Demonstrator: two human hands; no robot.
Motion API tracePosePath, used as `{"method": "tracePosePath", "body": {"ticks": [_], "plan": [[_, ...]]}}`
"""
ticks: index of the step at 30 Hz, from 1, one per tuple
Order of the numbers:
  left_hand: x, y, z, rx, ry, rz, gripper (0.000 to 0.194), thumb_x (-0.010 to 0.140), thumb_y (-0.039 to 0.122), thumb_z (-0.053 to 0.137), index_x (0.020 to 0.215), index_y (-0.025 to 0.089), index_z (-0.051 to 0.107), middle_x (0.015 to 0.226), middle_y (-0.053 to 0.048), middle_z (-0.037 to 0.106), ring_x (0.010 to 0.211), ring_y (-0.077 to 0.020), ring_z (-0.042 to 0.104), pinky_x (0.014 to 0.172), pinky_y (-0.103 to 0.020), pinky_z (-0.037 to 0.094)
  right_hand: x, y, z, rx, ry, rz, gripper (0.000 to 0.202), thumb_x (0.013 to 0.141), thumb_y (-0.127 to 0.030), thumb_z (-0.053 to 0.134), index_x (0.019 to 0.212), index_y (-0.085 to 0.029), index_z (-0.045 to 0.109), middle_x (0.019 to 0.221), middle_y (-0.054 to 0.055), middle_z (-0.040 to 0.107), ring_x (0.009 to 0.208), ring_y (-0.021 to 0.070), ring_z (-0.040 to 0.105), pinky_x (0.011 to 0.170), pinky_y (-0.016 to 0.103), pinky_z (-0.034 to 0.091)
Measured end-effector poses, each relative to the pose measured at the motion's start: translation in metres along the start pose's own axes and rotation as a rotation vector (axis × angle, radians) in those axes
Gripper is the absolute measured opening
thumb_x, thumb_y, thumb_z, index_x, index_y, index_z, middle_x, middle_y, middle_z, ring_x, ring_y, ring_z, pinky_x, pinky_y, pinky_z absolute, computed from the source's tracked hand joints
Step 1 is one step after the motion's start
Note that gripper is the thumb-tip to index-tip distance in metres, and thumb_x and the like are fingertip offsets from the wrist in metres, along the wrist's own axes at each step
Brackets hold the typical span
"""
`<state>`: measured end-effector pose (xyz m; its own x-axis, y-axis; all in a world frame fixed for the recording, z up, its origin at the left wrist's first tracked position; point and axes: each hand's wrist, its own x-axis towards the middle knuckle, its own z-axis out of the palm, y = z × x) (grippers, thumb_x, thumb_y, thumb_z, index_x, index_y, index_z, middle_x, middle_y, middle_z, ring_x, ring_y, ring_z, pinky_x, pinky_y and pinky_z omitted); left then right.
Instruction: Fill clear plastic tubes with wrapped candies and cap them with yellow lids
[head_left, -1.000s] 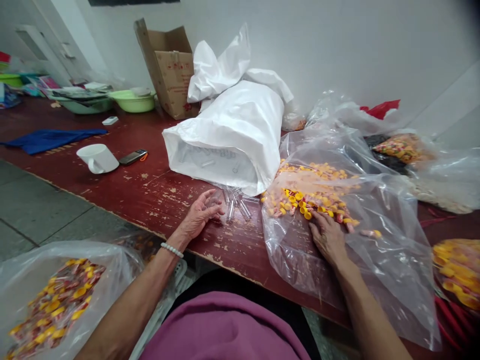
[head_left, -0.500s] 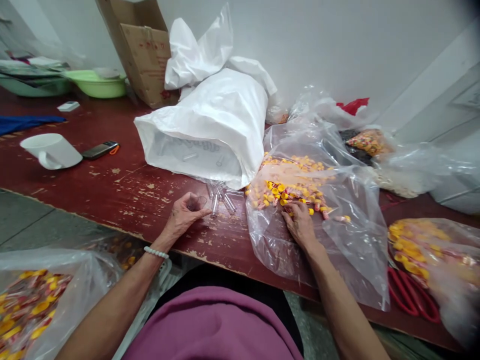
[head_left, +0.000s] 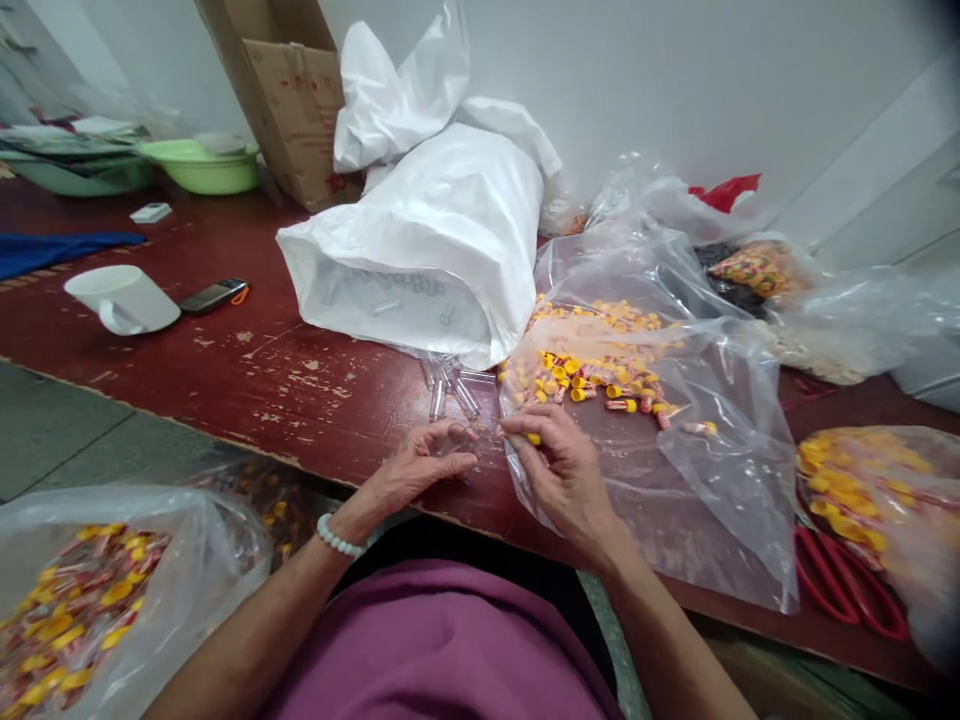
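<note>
My left hand point(head_left: 427, 462), with a pale bead bracelet on its wrist, holds a clear tube point(head_left: 455, 437) between thumb and fingers. Close on its right, my right hand point(head_left: 559, 465) pinches a small yellow-capped piece point(head_left: 533, 438). The two hands are apart. Several clear tubes point(head_left: 466, 398) lie on the red table just beyond, at the mouth of a white sack point(head_left: 480, 200) with more tubes inside. Many yellow-capped pieces point(head_left: 581, 382) are spread in and on a clear plastic bag point(head_left: 705, 500) to the right.
A white mug point(head_left: 124, 300) and a phone point(head_left: 214, 296) stand at the left of the worn red table point(head_left: 300, 400). Red-handled scissors point(head_left: 847, 585) lie at the right. Filled bags are at lower left point(head_left: 187, 530) and far right. A cardboard box point(head_left: 296, 115) stands behind.
My right hand has left the pile and moved left with a yellow-capped piece. My left hand has moved right with the clear tube, so the hands are closer. The camera view has shifted slightly.
</note>
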<state>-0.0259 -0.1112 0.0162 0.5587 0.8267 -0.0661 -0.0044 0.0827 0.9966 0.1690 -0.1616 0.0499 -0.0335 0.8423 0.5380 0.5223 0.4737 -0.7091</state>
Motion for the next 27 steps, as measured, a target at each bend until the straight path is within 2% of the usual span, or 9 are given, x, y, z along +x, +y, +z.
{"method": "tracePosePath", "body": {"ticks": [4,8,10,13,16,18,22,25,27], "plan": [[-0.005,0.003,0.011,0.048,-0.055,0.084,0.025,0.076,0.031,0.070,0.094,0.014,0.067,0.094,-0.005,0.065,0.084,-0.0156,0.059,0.076,-0.024,0.045,0.001,-0.012,0.006,-0.020,-0.132,-0.081,0.019,0.088,-0.014,0.053,0.102,-0.022,0.062,0.094,0.004,0.064,0.090,0.0144,0.060,0.080,0.028,0.049],[-0.005,-0.001,0.015,0.012,-0.098,0.041,0.023,0.075,0.029,0.070,0.092,0.015,0.067,0.089,-0.003,0.065,0.080,-0.0145,0.057,0.072,-0.023,0.044,0.000,-0.010,0.000,-0.060,-0.260,-0.052,0.022,0.088,-0.018,0.055,0.108,-0.024,0.060,0.096,0.002,0.067,0.089,0.0149,0.062,0.081,0.029,0.049],[-0.005,-0.002,0.017,-0.007,-0.138,0.008,0.021,0.078,0.031,0.067,0.091,0.014,0.066,0.087,-0.004,0.064,0.076,-0.0141,0.057,0.069,-0.023,0.044,0.000,-0.010,-0.002,-0.067,-0.299,-0.041,0.028,0.088,-0.021,0.055,0.116,-0.025,0.057,0.107,0.003,0.066,0.097,0.0165,0.062,0.087,0.032,0.049],[-0.005,0.000,0.019,0.002,-0.121,-0.017,0.022,0.077,0.033,0.068,0.089,0.014,0.065,0.083,-0.003,0.062,0.071,-0.0125,0.056,0.063,-0.022,0.044,0.001,-0.010,-0.004,-0.030,-0.252,0.010,0.035,0.090,-0.023,0.051,0.125,-0.026,0.050,0.122,0.006,0.060,0.110,0.0183,0.057,0.093,0.036,0.046],[-0.006,0.001,0.019,0.010,-0.073,-0.040,0.027,0.074,0.034,0.070,0.093,0.015,0.063,0.079,-0.001,0.059,0.062,-0.0097,0.053,0.056,-0.020,0.043,0.000,-0.004,-0.003,-0.034,-0.164,-0.008,0.031,0.088,-0.012,0.044,0.113,-0.024,0.055,0.125,0.006,0.056,0.116,0.0192,0.052,0.098,0.040,0.043],[-0.006,0.001,0.019,0.030,-0.057,-0.056,0.032,0.074,0.037,0.070,0.097,0.015,0.063,0.070,0.001,0.057,0.053,-0.0082,0.050,0.048,-0.019,0.040,-0.004,0.002,0.001,-0.090,-0.183,-0.073,0.037,0.080,-0.003,0.042,0.106,-0.024,0.057,0.126,0.007,0.053,0.119,0.0204,0.048,0.101,0.043,0.040],[-0.003,-0.002,0.023,0.101,0.013,-0.011,0.032,0.073,0.037,0.070,0.094,0.014,0.065,0.055,0.005,0.050,0.043,-0.0057,0.041,0.041,-0.017,0.032,-0.015,0.007,0.012,-0.144,-0.202,-0.143,0.051,0.066,0.005,0.038,0.106,-0.021,0.055,0.126,0.009,0.053,0.118,0.0216,0.047,0.100,0.045,0.040],[0.002,-0.005,0.026,0.086,0.053,0.014,0.029,0.072,0.034,0.071,0.092,0.014,0.065,0.055,0.005,0.051,0.043,-0.0048,0.040,0.040,-0.016,0.031,-0.019,0.004,0.018,-0.123,-0.206,-0.111,0.055,0.064,0.005,0.038,0.110,-0.021,0.053,0.128,0.010,0.051,0.121,0.0212,0.046,0.102,0.045,0.039],[0.004,-0.007,0.027,0.033,0.049,-0.018,0.029,0.072,0.034,0.071,0.092,0.015,0.064,0.053,0.006,0.051,0.040,-0.0046,0.039,0.038,-0.016,0.029,-0.018,0.006,0.017,-0.083,-0.238,-0.074,0.056,0.066,0.003,0.039,0.113,-0.023,0.053,0.131,0.009,0.048,0.123,0.0200,0.045,0.103,0.043,0.040]]}}
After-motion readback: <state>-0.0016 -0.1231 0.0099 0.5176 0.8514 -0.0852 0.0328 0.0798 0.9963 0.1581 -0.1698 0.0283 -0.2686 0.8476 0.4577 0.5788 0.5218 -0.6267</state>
